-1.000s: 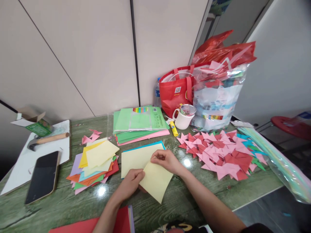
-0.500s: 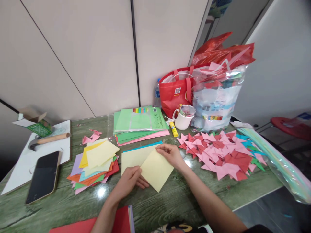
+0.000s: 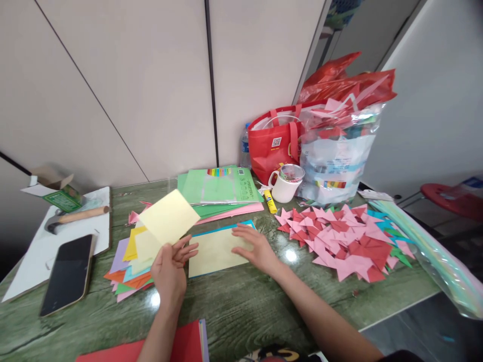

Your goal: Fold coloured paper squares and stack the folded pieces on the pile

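A pale yellow paper square (image 3: 171,213) is pinched at its lower corner by my left hand (image 3: 169,266), held above a pile of coloured paper squares (image 3: 128,271). My right hand (image 3: 256,249) has its fingers apart and holds nothing. Its fingertips hover over or touch the right end of a pale yellow paper strip (image 3: 215,251); I cannot tell which. Blue paper shows along the strip's far edge.
Folded pink and red paper pieces (image 3: 339,236) lie heaped on the right. Behind are green paper packs (image 3: 222,186), a glue stick (image 3: 269,201), a white mug (image 3: 286,188) and a red bag (image 3: 273,146). A phone (image 3: 68,274) and a hammer (image 3: 79,216) lie left.
The yellow square has left my right hand and moved left and up in my left hand, over the pile. My right hand has opened, and more of the strip shows.
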A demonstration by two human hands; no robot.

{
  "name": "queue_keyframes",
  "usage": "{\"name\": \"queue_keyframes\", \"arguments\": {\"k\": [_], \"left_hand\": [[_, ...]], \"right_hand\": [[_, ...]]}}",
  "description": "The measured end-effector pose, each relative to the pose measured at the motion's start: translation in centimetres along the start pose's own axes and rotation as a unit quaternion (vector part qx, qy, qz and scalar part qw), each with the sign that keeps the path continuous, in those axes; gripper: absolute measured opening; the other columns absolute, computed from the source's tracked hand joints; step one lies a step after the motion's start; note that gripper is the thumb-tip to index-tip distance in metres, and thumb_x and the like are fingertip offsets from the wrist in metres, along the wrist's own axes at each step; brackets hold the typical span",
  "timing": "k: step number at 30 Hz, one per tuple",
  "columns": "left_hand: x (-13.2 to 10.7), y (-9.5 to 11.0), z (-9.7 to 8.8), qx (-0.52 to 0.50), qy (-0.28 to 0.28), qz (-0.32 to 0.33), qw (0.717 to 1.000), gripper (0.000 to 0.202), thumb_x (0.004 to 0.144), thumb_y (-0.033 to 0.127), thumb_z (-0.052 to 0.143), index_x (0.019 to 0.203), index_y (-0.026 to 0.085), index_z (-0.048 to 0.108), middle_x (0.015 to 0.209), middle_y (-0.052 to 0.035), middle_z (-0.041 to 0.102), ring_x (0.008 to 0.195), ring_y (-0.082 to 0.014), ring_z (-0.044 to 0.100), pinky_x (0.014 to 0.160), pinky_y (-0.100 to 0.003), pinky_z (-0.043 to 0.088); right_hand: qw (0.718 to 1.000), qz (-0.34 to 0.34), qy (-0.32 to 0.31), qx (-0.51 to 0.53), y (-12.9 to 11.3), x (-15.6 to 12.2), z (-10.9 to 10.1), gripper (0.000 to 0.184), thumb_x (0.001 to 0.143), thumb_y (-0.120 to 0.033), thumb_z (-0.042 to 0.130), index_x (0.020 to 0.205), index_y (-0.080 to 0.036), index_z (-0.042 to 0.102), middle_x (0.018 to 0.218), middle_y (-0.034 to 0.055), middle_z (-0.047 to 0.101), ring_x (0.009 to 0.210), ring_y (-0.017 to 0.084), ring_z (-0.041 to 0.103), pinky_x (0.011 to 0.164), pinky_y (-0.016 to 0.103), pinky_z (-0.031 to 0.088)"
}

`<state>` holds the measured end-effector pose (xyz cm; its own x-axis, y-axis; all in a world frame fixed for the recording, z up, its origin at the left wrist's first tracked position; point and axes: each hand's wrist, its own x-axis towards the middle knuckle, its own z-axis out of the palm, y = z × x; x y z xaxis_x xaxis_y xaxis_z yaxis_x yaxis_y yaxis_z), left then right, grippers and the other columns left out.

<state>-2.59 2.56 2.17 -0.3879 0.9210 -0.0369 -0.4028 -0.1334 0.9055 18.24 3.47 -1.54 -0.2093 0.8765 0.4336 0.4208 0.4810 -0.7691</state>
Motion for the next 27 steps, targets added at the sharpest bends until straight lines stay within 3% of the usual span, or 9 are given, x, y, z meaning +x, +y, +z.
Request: {"name": "queue_keyframes", "arguments": {"k": [4, 10, 14, 19, 23, 27], "left_hand": [[0.6, 0.2, -0.4, -0.051, 0.077, 0.043, 0.995, 0.017, 0.078, 0.025, 0.045, 0.068, 0.013, 0.052, 0.08, -0.0087, 0.07, 0.064, -0.0221, 0.066, 0.053, -0.033, 0.051], [0.8, 0.2, -0.2, -0.068, 0.098, 0.01, 0.993, 0.022, 0.08, 0.03, 0.043, 0.086, 0.014, 0.056, 0.081, -0.0079, 0.069, 0.069, -0.0236, 0.066, 0.058, -0.034, 0.051], [0.4, 0.1, 0.2, -0.023, 0.061, -0.022, 0.998, 0.022, 0.078, 0.03, 0.046, 0.09, 0.014, 0.056, 0.072, -0.0071, 0.07, 0.064, -0.0225, 0.066, 0.059, -0.034, 0.05], [-0.4, 0.0, 0.5, 0.032, 0.035, 0.0, 0.999, 0.024, 0.079, 0.032, 0.045, 0.089, 0.013, 0.055, 0.067, -0.006, 0.069, 0.066, -0.0212, 0.066, 0.063, -0.035, 0.049], [-0.9, 0.1, 0.3, 0.054, 0.013, 0.051, 0.997, 0.021, 0.079, 0.031, 0.044, 0.079, 0.014, 0.056, 0.051, -0.0011, 0.064, 0.047, -0.0161, 0.06, 0.043, -0.025, 0.044], [-1.5, 0.2, -0.1, 0.084, -0.136, 0.007, 0.987, 0.024, 0.077, 0.035, 0.046, 0.069, 0.014, 0.057, 0.038, -0.0001, 0.056, 0.029, -0.0132, 0.049, 0.03, -0.021, 0.033]], "right_hand": [[0.985, -0.087, -0.123, -0.083, -0.2, -0.5, 0.8, 0.06, 0.064, -0.038, 0.068, 0.117, -0.02, 0.047, 0.126, 0.0123, 0.045, 0.125, 0.026, 0.026, 0.102, 0.05, 0.022], [0.973, -0.078, -0.169, -0.134, 0.1, -0.9, 1.4, 0.06, 0.064, -0.037, 0.068, 0.117, -0.017, 0.048, 0.124, 0.0153, 0.046, 0.122, 0.026, 0.032, 0.1, 0.047, 0.027], [0.973, -0.074, -0.167, -0.141, 0.3, -0.9, 1.5, 0.055, 0.064, -0.037, 0.068, 0.112, -0.015, 0.053, 0.122, 0.0151, 0.048, 0.12, 0.025, 0.036, 0.1, 0.045, 0.028], [0.979, -0.059, -0.156, -0.115, 0.3, -0.9, 1.4, 0.045, 0.065, -0.036, 0.067, 0.105, -0.018, 0.058, 0.119, 0.013, 0.052, 0.119, 0.025, 0.038, 0.099, 0.046, 0.029], [0.984, -0.046, -0.15, -0.089, 0.2, -0.9, 1.4, 0.022, 0.071, -0.03, 0.063, 0.09, -0.02, 0.063, 0.112, 0.0097, 0.058, 0.117, 0.024, 0.04, 0.099, 0.046, 0.029], [0.987, -0.054, -0.134, -0.068, -0.2, -0.8, 1.4, 0.009, 0.078, -0.024, 0.055, 0.076, -0.02, 0.063, 0.104, 0.0077, 0.062, 0.115, 0.022, 0.043, 0.097, 0.047, 0.03]]}}
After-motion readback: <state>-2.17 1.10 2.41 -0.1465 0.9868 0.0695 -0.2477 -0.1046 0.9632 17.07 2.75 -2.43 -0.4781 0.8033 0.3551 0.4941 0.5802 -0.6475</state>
